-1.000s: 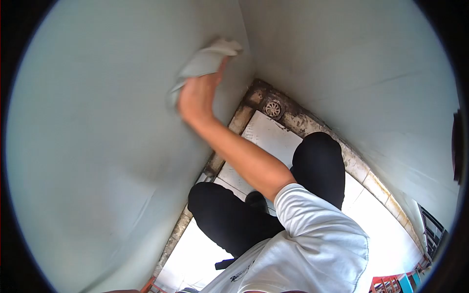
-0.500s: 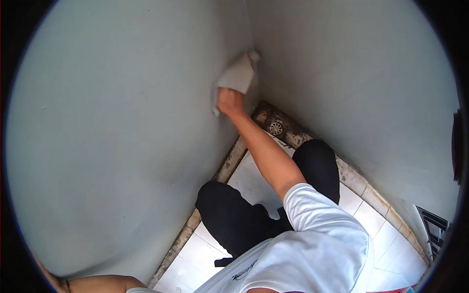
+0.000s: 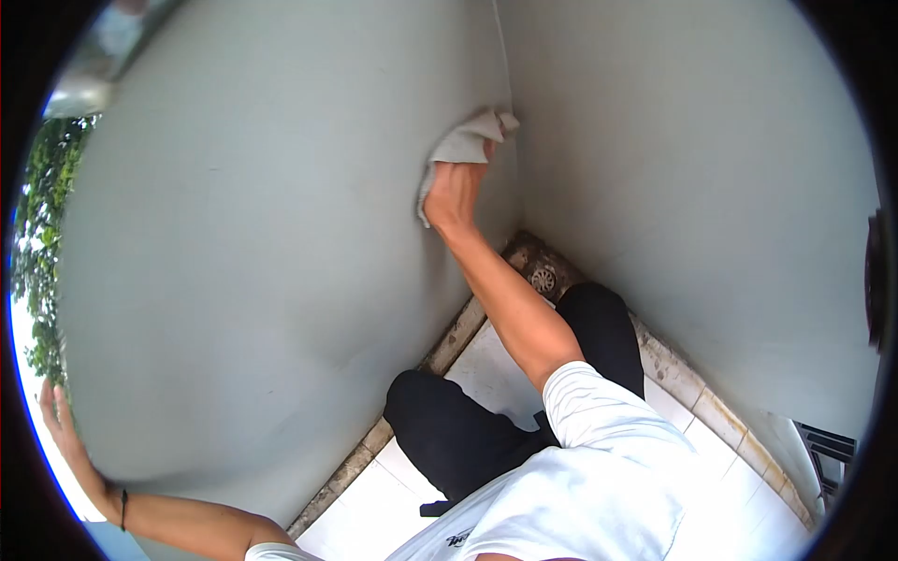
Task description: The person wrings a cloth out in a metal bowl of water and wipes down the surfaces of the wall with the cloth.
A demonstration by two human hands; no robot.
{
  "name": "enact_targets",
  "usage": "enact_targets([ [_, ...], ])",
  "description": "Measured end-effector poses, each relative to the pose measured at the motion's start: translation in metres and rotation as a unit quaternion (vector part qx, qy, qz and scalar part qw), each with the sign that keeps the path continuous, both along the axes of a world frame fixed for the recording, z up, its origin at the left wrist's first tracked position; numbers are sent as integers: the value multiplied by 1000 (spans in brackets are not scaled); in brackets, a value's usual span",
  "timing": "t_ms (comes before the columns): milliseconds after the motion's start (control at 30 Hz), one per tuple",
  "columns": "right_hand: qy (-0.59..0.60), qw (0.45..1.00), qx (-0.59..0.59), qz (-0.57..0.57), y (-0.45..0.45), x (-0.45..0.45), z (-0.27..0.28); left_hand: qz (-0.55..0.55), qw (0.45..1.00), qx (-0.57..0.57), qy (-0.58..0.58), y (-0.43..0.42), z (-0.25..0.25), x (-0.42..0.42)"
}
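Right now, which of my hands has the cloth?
Your right hand: the pale cloth covers part of it. Your left hand, beyond the dark wristband, shows no cloth.

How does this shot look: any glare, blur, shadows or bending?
Head view: white floor tiles nearly washed out, backdrop beyond the foliage blown out; head view, upper left: a pale shape blurred; head view, centre: soft shadow on the wall near the right hand; head view, edges: tiled ledge bowed, corners black.

Two grey walls [image 3: 234, 280] meet in a corner above white floor tiles [image 3: 379, 491], edged by a stained border [image 3: 672, 363] with a round drain [image 3: 543, 280]; green foliage [image 3: 45, 178] shows in daylight at far left.
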State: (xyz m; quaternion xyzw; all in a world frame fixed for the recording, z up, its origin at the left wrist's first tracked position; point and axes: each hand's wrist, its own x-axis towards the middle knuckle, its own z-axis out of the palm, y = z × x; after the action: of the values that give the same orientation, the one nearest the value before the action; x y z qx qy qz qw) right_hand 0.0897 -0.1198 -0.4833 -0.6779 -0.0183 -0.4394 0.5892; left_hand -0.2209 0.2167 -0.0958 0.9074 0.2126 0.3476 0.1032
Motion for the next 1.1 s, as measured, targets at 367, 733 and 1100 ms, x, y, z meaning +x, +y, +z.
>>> enact_targets([
  [367, -284, 952, -86, 69, 5, -23, 176, 60, 984, 168, 30, 10, -1, 0],
  [733, 51, 982, -184, 15, 22, -37, -90, 59, 983, 166, 56, 9, -1, 3],
  [1100, -263, 913, -294, 107, 115, -142, 209, 58, 983, 171, 27, 7, -7, 6],
])
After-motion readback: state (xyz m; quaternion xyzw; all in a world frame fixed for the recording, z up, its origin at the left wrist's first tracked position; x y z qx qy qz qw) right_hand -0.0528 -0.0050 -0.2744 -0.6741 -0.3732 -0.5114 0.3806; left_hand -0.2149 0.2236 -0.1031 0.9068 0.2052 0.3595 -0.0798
